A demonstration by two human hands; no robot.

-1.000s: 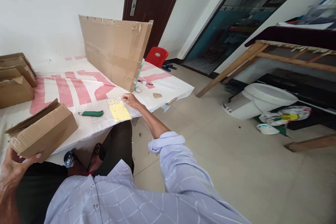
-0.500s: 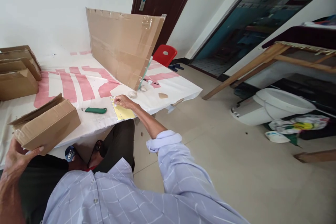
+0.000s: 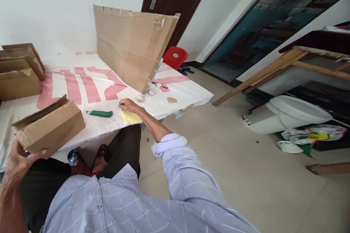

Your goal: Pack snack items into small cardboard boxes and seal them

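Note:
My left hand (image 3: 23, 160) grips the near end of a brown cardboard box (image 3: 54, 125), which is tilted at the table's front edge with a flap standing up. My right hand (image 3: 128, 105) is over the upper part of a yellow sheet (image 3: 131, 117) with small marks, its fingers pinched together; what they hold, if anything, is too small to make out. Between the box and the sheet lies a green utility knife (image 3: 101, 113) on the white cloth.
Several folded cardboard boxes (image 3: 20, 72) stand at the back left. A large cardboard panel (image 3: 131, 47) rises behind the sheet. Two small round items (image 3: 140, 98) and a brown scrap (image 3: 172, 100) lie to the right on the table (image 3: 191, 93). Beyond is a red chair (image 3: 175, 57).
The view has shifted slightly, so the table and panel appear a little further right. Both hands keep nearly the same places and grips.

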